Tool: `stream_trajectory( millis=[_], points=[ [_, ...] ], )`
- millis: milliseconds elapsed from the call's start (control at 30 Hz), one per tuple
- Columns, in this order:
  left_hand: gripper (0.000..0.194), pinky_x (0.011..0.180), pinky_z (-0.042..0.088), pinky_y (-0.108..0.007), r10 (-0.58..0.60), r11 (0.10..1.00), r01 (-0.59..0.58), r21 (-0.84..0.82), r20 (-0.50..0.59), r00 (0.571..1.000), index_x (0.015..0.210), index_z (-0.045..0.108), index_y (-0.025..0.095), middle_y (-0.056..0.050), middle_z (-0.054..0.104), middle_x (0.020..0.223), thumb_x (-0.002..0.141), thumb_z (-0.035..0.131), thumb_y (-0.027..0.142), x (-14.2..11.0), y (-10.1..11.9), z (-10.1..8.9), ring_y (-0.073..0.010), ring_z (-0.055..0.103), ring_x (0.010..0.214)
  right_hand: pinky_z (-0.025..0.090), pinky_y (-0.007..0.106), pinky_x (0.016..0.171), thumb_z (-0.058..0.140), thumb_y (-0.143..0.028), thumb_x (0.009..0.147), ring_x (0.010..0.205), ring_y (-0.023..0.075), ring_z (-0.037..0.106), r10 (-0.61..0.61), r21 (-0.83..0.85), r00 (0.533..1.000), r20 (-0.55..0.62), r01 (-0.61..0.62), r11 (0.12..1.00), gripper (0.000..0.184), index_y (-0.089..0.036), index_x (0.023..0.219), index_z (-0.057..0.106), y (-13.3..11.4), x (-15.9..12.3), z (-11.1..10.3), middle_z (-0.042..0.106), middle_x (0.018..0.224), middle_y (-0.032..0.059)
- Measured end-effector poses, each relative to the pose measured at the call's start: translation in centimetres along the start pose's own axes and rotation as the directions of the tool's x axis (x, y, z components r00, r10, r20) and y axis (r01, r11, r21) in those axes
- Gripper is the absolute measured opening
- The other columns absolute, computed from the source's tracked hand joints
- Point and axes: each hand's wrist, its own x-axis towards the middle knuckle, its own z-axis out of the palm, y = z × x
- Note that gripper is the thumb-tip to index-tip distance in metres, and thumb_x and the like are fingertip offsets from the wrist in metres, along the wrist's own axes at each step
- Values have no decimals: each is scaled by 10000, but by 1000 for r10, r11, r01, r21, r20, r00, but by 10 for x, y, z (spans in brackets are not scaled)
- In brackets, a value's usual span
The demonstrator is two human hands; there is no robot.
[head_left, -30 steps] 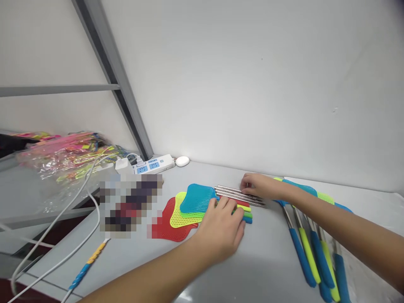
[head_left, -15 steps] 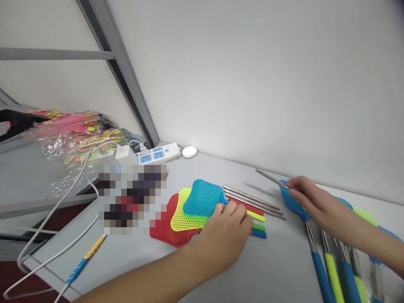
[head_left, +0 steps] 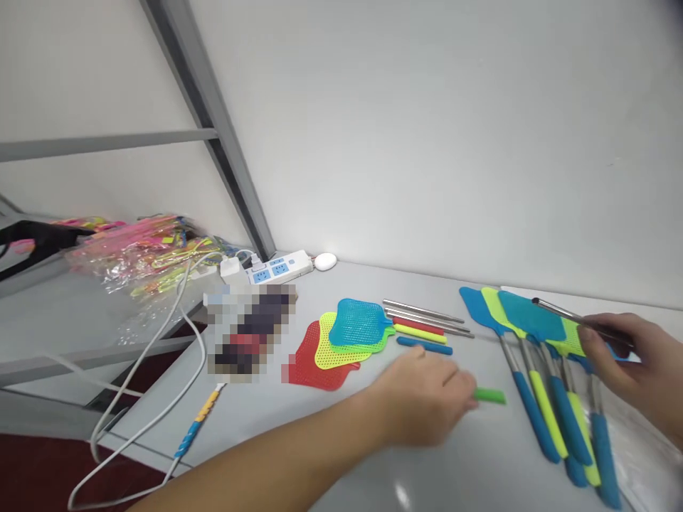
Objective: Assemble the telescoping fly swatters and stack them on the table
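My left hand [head_left: 427, 402] is closed around a green handle sleeve [head_left: 489, 396] just above the grey table [head_left: 341, 419]. My right hand [head_left: 634, 363] pinches a thin metal rod [head_left: 565, 311] over a row of assembled fly swatters [head_left: 538, 355] with blue and yellow grips. Left of my hands lies a stack of swatter heads [head_left: 346, 334] in blue, green, yellow and red. Beside it lie metal rods [head_left: 427, 315] and loose red, yellow and blue sleeves [head_left: 424, 338].
A white power strip [head_left: 277, 269] and a small white puck [head_left: 325, 262] sit against the wall. White cables [head_left: 160, 398] trail off the table's left edge. A clear bag of colourful items [head_left: 139, 249] rests on a lower shelf at left. A slanted metal beam [head_left: 213, 128] rises behind.
My left hand left the stack and moved right, drawing the green sleeve with it. My right hand carried the metal rod further right, over the assembled swatters.
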Motion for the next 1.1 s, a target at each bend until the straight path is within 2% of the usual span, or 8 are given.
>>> stream_trajectory(
  millis=[67,133,300,400,533,833,933,1100],
  points=[
    [272,602,361,-315,18,997,-11,-79,90,996,920,546,173,-20,614,796,998,372,366,-1,9,3,-166,538,699,443,290,489,548,-506,786,548,195,612,1,31,999,-32,0,1000,264,-271,873,632,-1,1,-3,641,639,11],
    [235,645,405,-313,4,993,15,-115,168,986,934,549,174,-31,639,864,983,425,368,0,12,3,-173,567,761,462,304,510,564,-459,820,565,209,628,15,75,1000,-12,-14,997,204,-278,900,613,0,-1,-2,646,648,18],
    [154,712,445,-319,-136,973,178,-149,254,958,995,555,189,-42,649,952,977,443,293,7,4,-9,-187,597,846,484,307,522,593,-392,846,557,197,630,-75,196,992,101,54,979,123,-291,915,602,6,-3,5,676,691,-1],
    [167,726,432,-320,-138,976,172,-134,232,963,995,577,196,-39,632,926,973,451,302,7,1,-15,-187,579,844,465,281,503,601,-377,846,526,166,607,-134,222,986,97,110,969,120,-278,914,613,6,-5,4,675,690,-15],
    [194,738,408,-321,-98,987,123,-102,217,971,917,605,187,-50,603,908,960,477,326,4,1,-15,-192,539,867,442,256,502,604,-354,850,526,147,597,-158,216,987,14,151,965,111,-256,896,625,5,-6,0,662,664,-18],
    [219,844,369,-378,-246,968,249,14,218,945,1037,593,214,-44,592,1027,954,511,400,6,-9,-23,-216,505,981,446,231,527,617,-362,853,560,133,613,-168,277,983,67,144,950,133,-241,905,636,2,-3,11,676,691,-19],
    [275,819,353,-381,-313,949,314,27,192,930,1102,591,232,-43,588,1049,983,441,430,7,-15,-24,-221,492,984,440,235,525,608,-371,856,545,130,594,-176,284,982,65,150,947,144,-235,892,637,0,-3,11,671,689,-13],
    [262,772,333,-367,-395,918,386,86,152,906,1019,627,223,-53,580,1034,1010,387,329,8,-25,-27,-224,472,982,442,244,517,593,-393,859,512,127,564,-122,276,988,98,91,957,175,-230,892,648,1,-3,10,665,671,-9]
  ],
)
